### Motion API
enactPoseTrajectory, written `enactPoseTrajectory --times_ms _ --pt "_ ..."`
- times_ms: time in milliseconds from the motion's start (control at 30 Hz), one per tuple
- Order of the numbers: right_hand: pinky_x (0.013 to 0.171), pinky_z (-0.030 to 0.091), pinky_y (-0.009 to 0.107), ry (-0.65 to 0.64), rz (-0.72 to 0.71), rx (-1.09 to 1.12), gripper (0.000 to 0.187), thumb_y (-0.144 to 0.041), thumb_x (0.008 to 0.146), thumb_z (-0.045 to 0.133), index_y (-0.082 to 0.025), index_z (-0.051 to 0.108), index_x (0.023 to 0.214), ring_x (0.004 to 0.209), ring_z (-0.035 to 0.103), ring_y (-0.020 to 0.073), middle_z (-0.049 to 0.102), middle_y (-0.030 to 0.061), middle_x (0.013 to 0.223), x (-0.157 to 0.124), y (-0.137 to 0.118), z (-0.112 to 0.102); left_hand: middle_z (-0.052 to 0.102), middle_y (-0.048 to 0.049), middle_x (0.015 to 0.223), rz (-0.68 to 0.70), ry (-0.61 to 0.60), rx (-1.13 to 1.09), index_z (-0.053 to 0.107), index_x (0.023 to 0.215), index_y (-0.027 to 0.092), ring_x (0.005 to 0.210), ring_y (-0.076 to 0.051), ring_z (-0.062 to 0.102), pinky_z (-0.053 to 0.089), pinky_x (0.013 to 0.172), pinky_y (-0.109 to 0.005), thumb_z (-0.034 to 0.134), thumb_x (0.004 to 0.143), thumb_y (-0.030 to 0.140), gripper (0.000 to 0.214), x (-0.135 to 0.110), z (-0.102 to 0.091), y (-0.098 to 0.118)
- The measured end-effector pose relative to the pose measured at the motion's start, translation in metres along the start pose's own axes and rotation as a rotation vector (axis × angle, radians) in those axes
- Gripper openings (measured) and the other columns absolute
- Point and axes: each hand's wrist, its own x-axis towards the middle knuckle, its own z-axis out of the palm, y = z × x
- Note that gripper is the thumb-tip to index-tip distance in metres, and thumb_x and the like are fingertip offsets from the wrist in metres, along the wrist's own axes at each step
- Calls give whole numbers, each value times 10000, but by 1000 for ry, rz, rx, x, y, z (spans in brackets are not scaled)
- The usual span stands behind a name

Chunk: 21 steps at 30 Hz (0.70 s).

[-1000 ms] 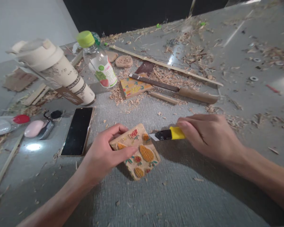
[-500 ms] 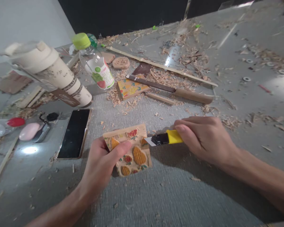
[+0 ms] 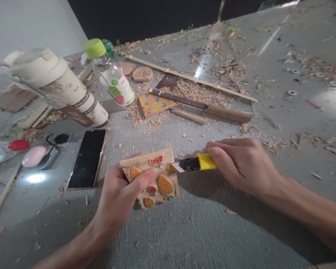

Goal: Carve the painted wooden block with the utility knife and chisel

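My left hand (image 3: 120, 196) is closed on a small square wooden block (image 3: 154, 179) painted with orange and red fruit, tilting its far edge up off the grey mat (image 3: 201, 228). My right hand (image 3: 240, 164) grips a yellow and black utility knife (image 3: 194, 163). Its short blade tip touches the block's right edge near the top corner.
A black phone (image 3: 86, 157) lies left of the block. Behind it stand a cream tumbler (image 3: 58, 87) and a green-capped bottle (image 3: 112, 74). A second painted block (image 3: 154, 104), a wooden-handled blade (image 3: 201, 106), a long stick and wood shavings lie farther back. Small pink and red items sit far left.
My left hand turned the block from diagonal to nearly square and lifted its far edge. The knife moved left until its blade tip met the block's right edge.
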Motion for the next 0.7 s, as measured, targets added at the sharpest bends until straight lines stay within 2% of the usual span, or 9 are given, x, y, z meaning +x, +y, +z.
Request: enactPoseTrajectory --times_ms 233,433,567,700 --pt "510 316 354 12 3 12 515 -402 1180 347 -259 519 715 461 463 123 552 -16 587 -4 2 4 856 -53 1002 6 -32 5 830 1085 228 854 -268 820 691 706 -346 871 850 452 327 -2 1 4" --pt "499 279 350 -33 54 -10 532 -401 1159 353 -250 525 679 437 479 125 557 -10 551 -1 -3 2 784 -10 835 29 -40 63 784 920 230 729 -207 759 636 604 -277 854 884 456 239 -7 0 9" --pt "487 246 357 -57 89 -44 592 -447 1159 329 -251 523 635 406 481 134 546 0 496 1 -6 1 727 0 766 51 -45 103 752 910 229 654 -182 710 608 555 -262 832 914 476 259 -11 0 8" --pt "489 223 361 -34 85 -116 608 -444 1162 313 -247 534 630 404 480 136 578 10 502 0 -5 5 754 -13 783 7 -103 44 763 941 230 658 -192 736 631 561 -273 828 923 477 256 -16 2 5"
